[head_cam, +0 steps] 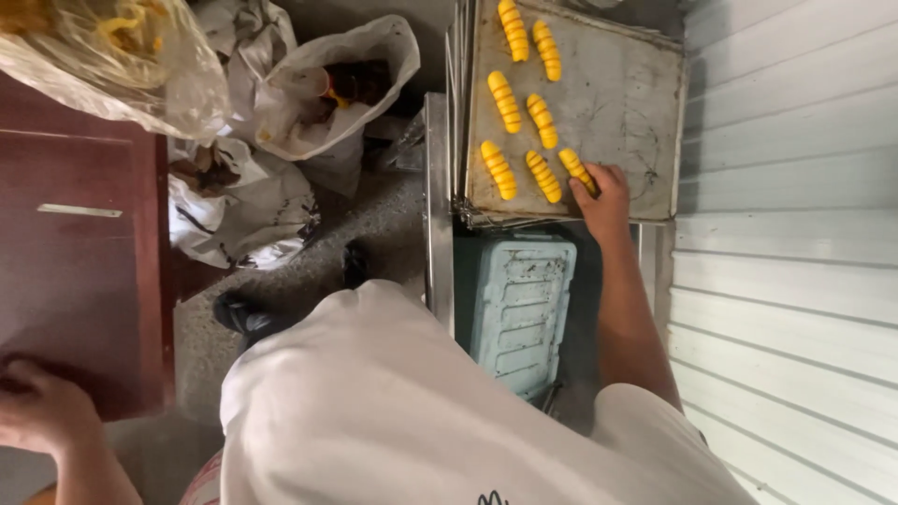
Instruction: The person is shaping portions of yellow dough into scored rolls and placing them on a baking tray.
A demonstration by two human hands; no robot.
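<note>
Left hand: the left hand (37,411) lay nearest, flat on the corner of the dark red table (84,243), fingers spread and holding nothing.
Right hand: the right hand (603,201) reached out over the near edge of the metal baking tray (627,103); its fingertips pinched the near end of the ridged yellow dough piece (577,170) lying at the tray's front edge.
Handling: the piece looked soft, light and easily dented, so probably best taken gently by its ends, not squeezed at the middle.
Long axis: it ran slantwise, near end toward the hand, far end toward the tray's far left.
Other pieces: six more yellow pieces (505,98) lay in two rows beyond, slanted alike.
Surroundings: a pale blue crate (519,309) sat under the tray; white bags (309,93) lay on the floor.
</note>
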